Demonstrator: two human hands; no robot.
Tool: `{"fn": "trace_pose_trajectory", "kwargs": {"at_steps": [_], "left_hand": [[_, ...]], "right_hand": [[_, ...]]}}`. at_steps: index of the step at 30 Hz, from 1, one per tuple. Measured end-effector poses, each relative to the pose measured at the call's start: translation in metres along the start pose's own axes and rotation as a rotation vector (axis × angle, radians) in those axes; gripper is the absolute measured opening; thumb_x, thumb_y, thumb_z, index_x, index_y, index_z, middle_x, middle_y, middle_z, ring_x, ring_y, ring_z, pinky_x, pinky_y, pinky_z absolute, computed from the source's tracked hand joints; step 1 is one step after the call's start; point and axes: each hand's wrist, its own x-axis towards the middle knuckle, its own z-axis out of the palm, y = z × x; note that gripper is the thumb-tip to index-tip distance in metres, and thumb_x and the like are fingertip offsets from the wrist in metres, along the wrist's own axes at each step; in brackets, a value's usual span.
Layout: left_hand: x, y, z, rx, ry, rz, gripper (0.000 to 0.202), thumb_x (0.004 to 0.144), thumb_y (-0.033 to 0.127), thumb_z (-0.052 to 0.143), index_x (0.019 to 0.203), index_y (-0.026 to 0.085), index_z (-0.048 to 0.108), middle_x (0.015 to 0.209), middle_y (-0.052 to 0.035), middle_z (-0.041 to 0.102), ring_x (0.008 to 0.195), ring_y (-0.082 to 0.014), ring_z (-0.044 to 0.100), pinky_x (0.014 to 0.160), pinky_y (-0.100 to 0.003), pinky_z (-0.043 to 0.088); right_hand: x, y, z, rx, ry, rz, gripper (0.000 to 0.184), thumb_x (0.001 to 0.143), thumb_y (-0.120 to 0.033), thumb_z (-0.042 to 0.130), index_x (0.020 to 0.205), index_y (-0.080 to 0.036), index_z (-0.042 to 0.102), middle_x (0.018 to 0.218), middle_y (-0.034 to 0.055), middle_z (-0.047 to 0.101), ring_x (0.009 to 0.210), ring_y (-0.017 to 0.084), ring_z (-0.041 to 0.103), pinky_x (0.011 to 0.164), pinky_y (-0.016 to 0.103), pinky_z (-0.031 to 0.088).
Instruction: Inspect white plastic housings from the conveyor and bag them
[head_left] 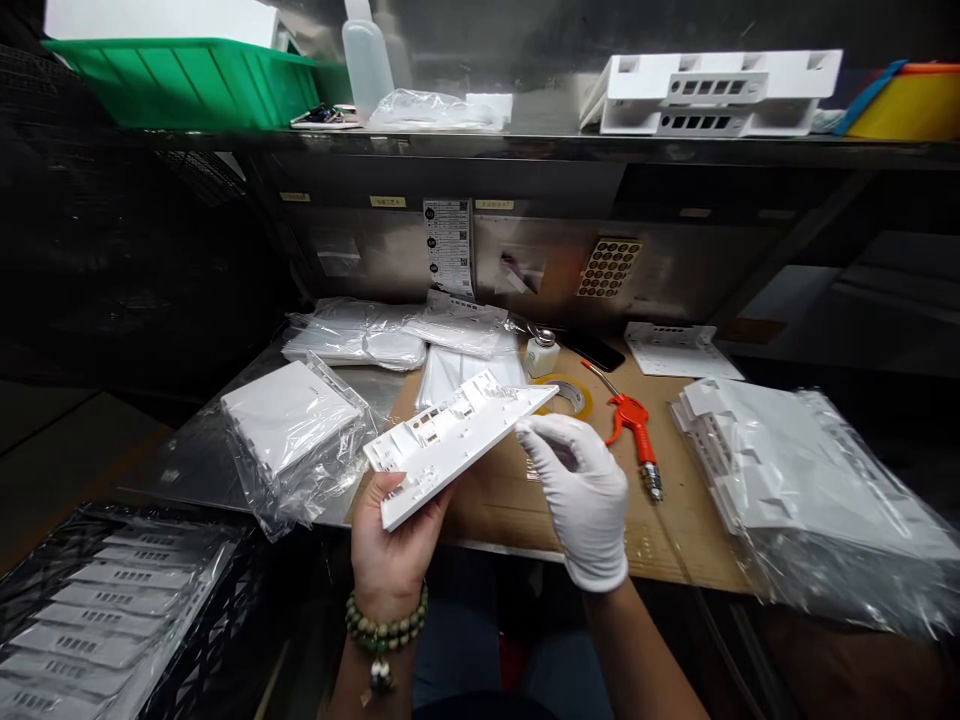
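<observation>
A white plastic housing cover is tilted above the bench, its ribbed inner side and port cutouts facing up. My bare left hand grips its near left end, thumb on top and fingers underneath. My right hand, in a white glove, is at the cover's right-hand edge with thumb and forefinger pinched together. Whether those fingertips hold the edge or some small piece there, I cannot tell. Just beyond that hand lie a roll of yellow tape and an orange air blow gun.
Bagged white covers lie at left and in a stack at right; more wrapped parts are behind. A small pump bottle, a phone and a loose cover line the back. A crate holds bagged covers. A shelf overhangs the bench.
</observation>
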Motion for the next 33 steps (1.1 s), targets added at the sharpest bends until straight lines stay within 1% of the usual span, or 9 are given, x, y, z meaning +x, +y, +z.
{"fn": "trace_pose_trajectory", "kwargs": {"at_steps": [3, 9, 12, 14, 16, 22, 28, 30, 33], "left_hand": [[-0.003, -0.008, 0.009, 0.022, 0.032, 0.046, 0.089, 0.084, 0.001, 0.046, 0.165, 0.028, 0.017, 0.153, -0.0136, 0.052, 0.136, -0.0343, 0.055, 0.116, -0.057, 0.043], [-0.003, -0.013, 0.018, 0.017, 0.126, 0.040, 0.079, 0.085, 0.003, 0.044, 0.161, 0.021, 0.032, 0.138, -0.0118, 0.067, 0.124, -0.0292, 0.066, 0.118, -0.048, 0.044], [-0.004, -0.015, 0.017, 0.031, 0.146, 0.029, 0.081, 0.084, 0.002, 0.044, 0.161, 0.024, 0.031, 0.138, -0.0104, 0.068, 0.123, -0.0296, 0.067, 0.118, -0.051, 0.044], [-0.004, -0.017, 0.015, 0.047, 0.114, 0.038, 0.083, 0.084, 0.001, 0.044, 0.161, 0.028, 0.031, 0.141, -0.0082, 0.066, 0.126, -0.0295, 0.065, 0.119, -0.052, 0.043], [-0.004, -0.019, 0.012, 0.054, 0.080, 0.045, 0.082, 0.085, 0.002, 0.044, 0.161, 0.030, 0.031, 0.143, -0.0071, 0.064, 0.128, -0.0292, 0.064, 0.119, -0.052, 0.041], [-0.002, -0.015, 0.010, 0.035, 0.091, -0.047, 0.079, 0.084, 0.004, 0.045, 0.161, 0.019, 0.032, 0.138, -0.0119, 0.068, 0.122, -0.0289, 0.068, 0.121, -0.049, 0.040], [-0.006, -0.018, 0.013, 0.038, 0.100, 0.031, 0.079, 0.085, 0.001, 0.044, 0.159, 0.029, 0.035, 0.137, -0.0072, 0.069, 0.121, -0.0277, 0.069, 0.115, -0.049, 0.047], [-0.006, -0.018, 0.011, 0.037, 0.100, 0.018, 0.078, 0.085, 0.002, 0.044, 0.159, 0.026, 0.037, 0.136, -0.0081, 0.070, 0.121, -0.0281, 0.069, 0.116, -0.049, 0.046], [-0.005, -0.015, 0.007, 0.041, 0.073, -0.050, 0.077, 0.085, 0.005, 0.045, 0.160, 0.020, 0.035, 0.138, -0.0114, 0.068, 0.125, -0.0298, 0.066, 0.121, -0.050, 0.039]], "right_hand": [[-0.008, -0.007, 0.009, -0.137, 0.017, -0.149, 0.013, 0.093, -0.020, 0.071, 0.104, -0.023, 0.077, 0.102, 0.0057, 0.069, 0.097, 0.018, 0.069, 0.089, 0.033, 0.058], [-0.038, -0.025, 0.015, -0.118, -0.193, -0.246, 0.025, 0.094, -0.014, 0.068, 0.115, -0.026, 0.075, 0.099, 0.0041, 0.070, 0.088, 0.014, 0.070, 0.078, 0.025, 0.059], [-0.031, -0.018, 0.011, -0.166, -0.090, -0.234, 0.021, 0.092, -0.014, 0.071, 0.110, -0.024, 0.076, 0.097, 0.0040, 0.070, 0.088, 0.014, 0.069, 0.080, 0.027, 0.058], [-0.024, -0.013, 0.009, -0.215, 0.019, -0.219, 0.017, 0.091, -0.014, 0.073, 0.106, -0.023, 0.077, 0.094, 0.0043, 0.069, 0.087, 0.016, 0.068, 0.080, 0.029, 0.057], [-0.025, -0.013, 0.011, -0.215, 0.053, -0.203, 0.016, 0.091, -0.014, 0.072, 0.104, -0.022, 0.076, 0.093, 0.0046, 0.068, 0.086, 0.016, 0.067, 0.080, 0.031, 0.057], [-0.047, -0.028, 0.018, -0.111, -0.201, -0.257, 0.025, 0.092, -0.012, 0.071, 0.114, -0.023, 0.074, 0.096, 0.0041, 0.070, 0.085, 0.013, 0.069, 0.077, 0.024, 0.058], [-0.026, -0.014, 0.011, -0.228, 0.062, -0.214, 0.016, 0.090, -0.012, 0.072, 0.102, -0.021, 0.077, 0.091, 0.0045, 0.069, 0.085, 0.016, 0.068, 0.079, 0.030, 0.057], [-0.032, -0.018, 0.014, -0.204, 0.007, -0.222, 0.019, 0.091, -0.011, 0.071, 0.107, -0.021, 0.076, 0.092, 0.0046, 0.069, 0.085, 0.016, 0.068, 0.079, 0.029, 0.057], [-0.049, -0.027, 0.020, -0.127, -0.175, -0.276, 0.024, 0.092, -0.012, 0.069, 0.114, -0.022, 0.074, 0.095, 0.0046, 0.070, 0.083, 0.013, 0.070, 0.076, 0.024, 0.058]]}}
